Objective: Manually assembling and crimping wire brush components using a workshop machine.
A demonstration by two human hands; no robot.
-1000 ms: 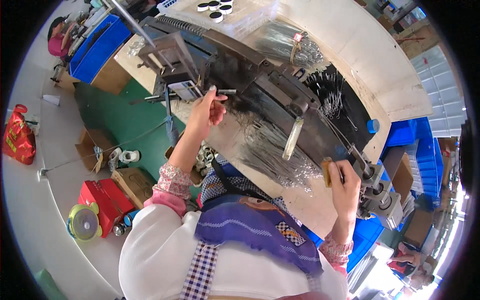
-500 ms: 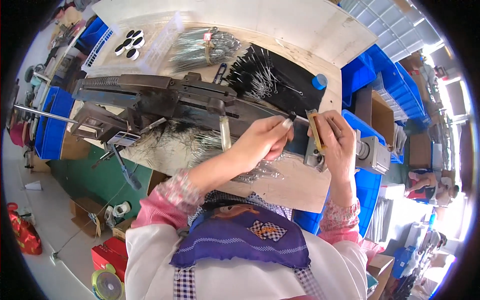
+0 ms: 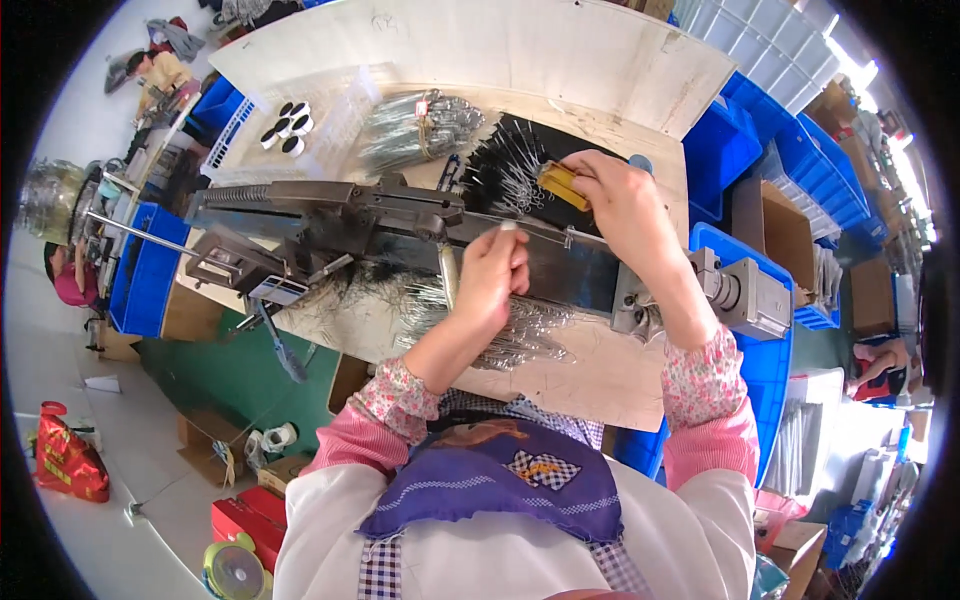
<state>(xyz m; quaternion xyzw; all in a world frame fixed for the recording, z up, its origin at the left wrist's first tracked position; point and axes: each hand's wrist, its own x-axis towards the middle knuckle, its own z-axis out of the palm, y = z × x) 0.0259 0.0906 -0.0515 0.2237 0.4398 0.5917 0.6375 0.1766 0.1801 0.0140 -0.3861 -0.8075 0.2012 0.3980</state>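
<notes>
My right hand (image 3: 625,200) is closed on a yellow block-like tool (image 3: 565,186), held over the black cloth (image 3: 565,212). Several thin looped wire pieces (image 3: 518,180) lie on that cloth, close by the tool's end. My left hand (image 3: 488,280) is closed, thumb against the bent fingers, at the near side of a long dark metal bench fixture (image 3: 580,268); whatever it pinches is hidden or too small to name. Below and beside my left hand, a loose heap of shiny wire pieces (image 3: 530,335) covers part of the wooden tabletop (image 3: 620,385).
A bundle of wire pieces (image 3: 420,130) lies at the back, beside a clear plastic basket (image 3: 345,130) with several white-and-black spools. An upright lever (image 3: 447,275) rises from the fixture. Blue bins (image 3: 725,145) stand right of the table. A metal rod (image 3: 140,232) sticks out leftward.
My right hand has moved left and away from me with the yellow tool, from the fixture's right end to the cloth. My left hand has shifted left, apart from it. The view has turned slightly.
</notes>
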